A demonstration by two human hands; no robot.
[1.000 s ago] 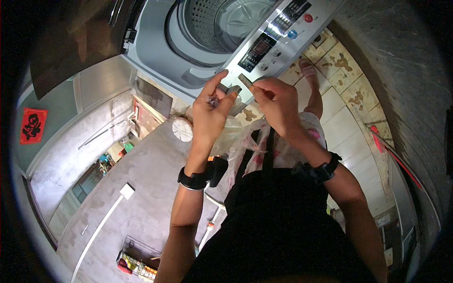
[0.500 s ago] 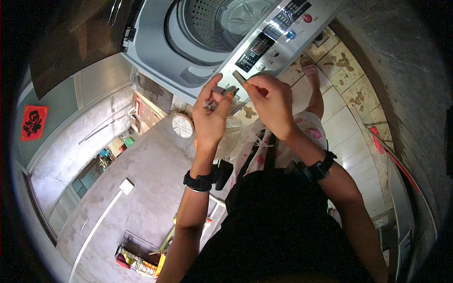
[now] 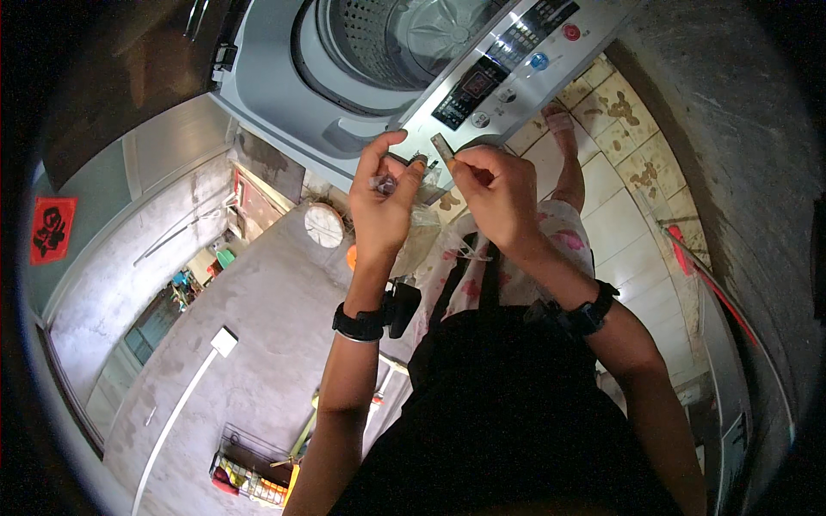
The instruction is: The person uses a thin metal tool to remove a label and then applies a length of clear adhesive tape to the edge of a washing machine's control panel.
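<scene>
My right hand (image 3: 503,193) pinches a small flat greyish strip (image 3: 441,146) between thumb and fingers; its exact kind is unclear. To its left, my left hand (image 3: 383,202) is curled around a bunched clear plastic bag (image 3: 422,243), whose lower part hangs below the fingers. A small dark spot shows at the left thumb tip, too small to make out. Both hands are held over the front edge of a grey top-loading washing machine (image 3: 275,73). Its lid is up, showing the metal drum (image 3: 370,39). The control panel (image 3: 469,93) lies just beyond the strip.
Left of my arms, a white conduit (image 3: 176,417) runs up the grey wall to a white box (image 3: 224,341). A wire basket (image 3: 249,477) with colourful items hangs at lower left. A round pale lid-like thing (image 3: 324,225) is beside my left wrist. Tiled floor (image 3: 632,228) lies at right.
The view has shifted slightly. Both hands keep their grip on the bag and the strip; the strip is tilted a little more upright.
</scene>
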